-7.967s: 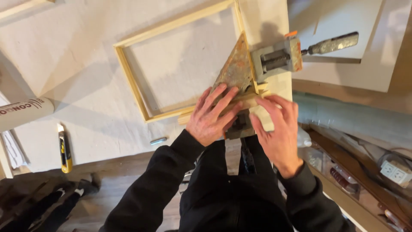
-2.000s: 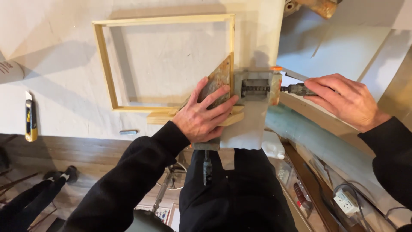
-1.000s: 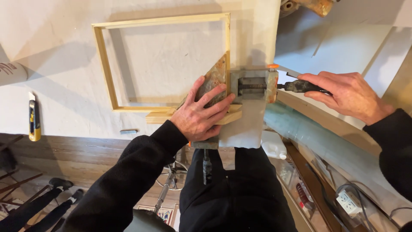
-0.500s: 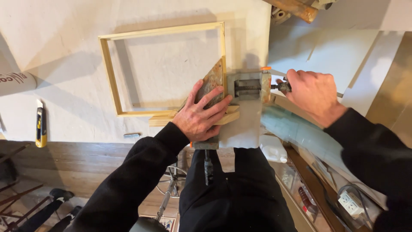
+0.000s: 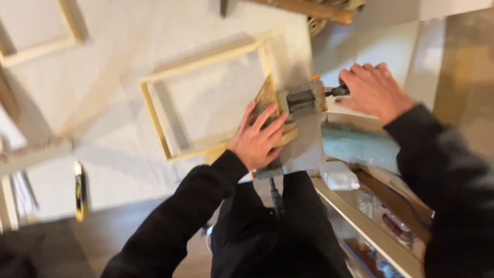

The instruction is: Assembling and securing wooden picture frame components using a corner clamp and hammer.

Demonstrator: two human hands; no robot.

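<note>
Closing over the dark handle [image 5: 337,91] of the corner clamp [image 5: 303,100], my right hand [image 5: 373,91] is now gripping where a moment ago it was only reaching in from three o'clock, fingers wrapped round the handle's end. My left hand [image 5: 259,139] is staying where it was, spread flat and open, pressing down on the clamp's rusty triangular plate [image 5: 266,97] and the loose wooden strip [image 5: 288,138] lying across it at its four o'clock side. I judge this as the tightening stage: one hand is steadying the joint while the other is working the screw.

My view is swinging too, so the wooden frame [image 5: 154,116] is now sitting more toward the centre, its near right corner caught in the clamp at the edge of the white table [image 5: 103,56]. A second frame [image 5: 36,49] is showing at ten o'clock, and a yellow utility knife [image 5: 80,191] is lying at eight o'clock, well apart from both hands. A white plastic bottle [image 5: 339,177] is resting on the shelf at five o'clock from the clamp. Motion blur is softening most edges, so I cannot tell how firmly the joint is seated.
</note>
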